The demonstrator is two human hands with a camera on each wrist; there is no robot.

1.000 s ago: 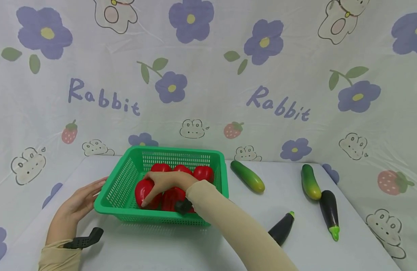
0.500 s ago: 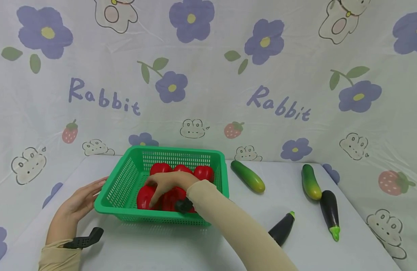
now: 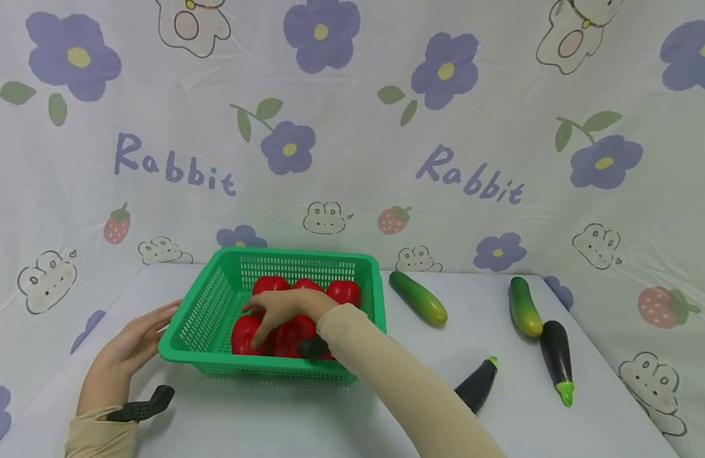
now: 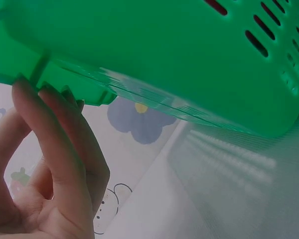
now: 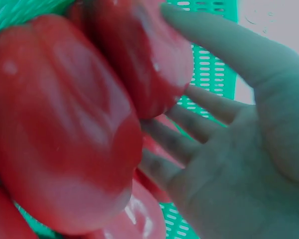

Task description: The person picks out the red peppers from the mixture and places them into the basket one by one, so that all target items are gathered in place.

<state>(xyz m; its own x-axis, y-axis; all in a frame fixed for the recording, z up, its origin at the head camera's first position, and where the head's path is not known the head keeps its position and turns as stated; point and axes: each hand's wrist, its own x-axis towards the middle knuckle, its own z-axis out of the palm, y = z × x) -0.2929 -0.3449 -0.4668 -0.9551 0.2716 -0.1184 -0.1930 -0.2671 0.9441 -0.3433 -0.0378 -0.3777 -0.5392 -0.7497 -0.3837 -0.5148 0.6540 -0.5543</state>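
A green plastic basket [image 3: 238, 360] holds several red bell peppers, among them one at the back left [image 3: 270, 284] and one at the right [image 3: 344, 292]. Over its left part reaches my right hand [image 3: 283, 306], thumb and fingers spread around the front-left bell pepper [image 3: 243, 335]. In the right wrist view the fingers look nearly straight, with the thumb tip at a bell pepper [image 5: 149, 59]; firm contact is unclear. Outside the basket's left side, my left hand [image 3: 129, 343] touches the rim with its fingertips. The left wrist view has those fingers [image 4: 55, 134] under the green rim.
Right of the basket lies a green cucumber-like vegetable [image 3: 419, 299]. Farther right are a second one [image 3: 525, 307] and an eggplant [image 3: 556, 359]. Another eggplant [image 3: 478, 386] is partly covered by the right sleeve [image 3: 403, 381]. A printed cloth [image 3: 352, 127] hangs behind the white table.
My right hand's fingers have loosened and lifted slightly off the front-left bell pepper, which sits slightly farther right than before. The left hand and basket stay in place.
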